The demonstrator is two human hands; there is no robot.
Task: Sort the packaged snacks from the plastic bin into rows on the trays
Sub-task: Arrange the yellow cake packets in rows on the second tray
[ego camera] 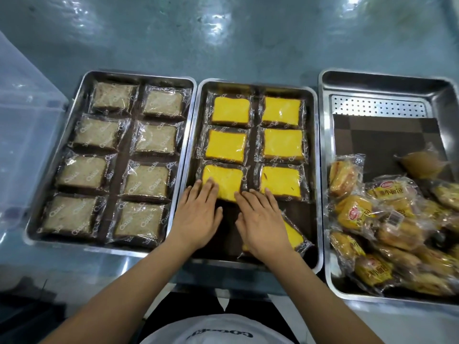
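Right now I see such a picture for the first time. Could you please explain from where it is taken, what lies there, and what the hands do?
There is no machine. A person wears a camera on the head, so the single picture looks down from there. Each grip is a bare hand. The left grip and the right grip touch a yellow cake in the middle tray with straight fingers; nothing is held. Six yellow cakes stand in rows there; a seventh cake lies loose, partly under the right grip. The left tray holds eight brownish cakes in rows. The right tray holds an unsorted heap of wrapped breads. A clear plastic bin stands at the far left.
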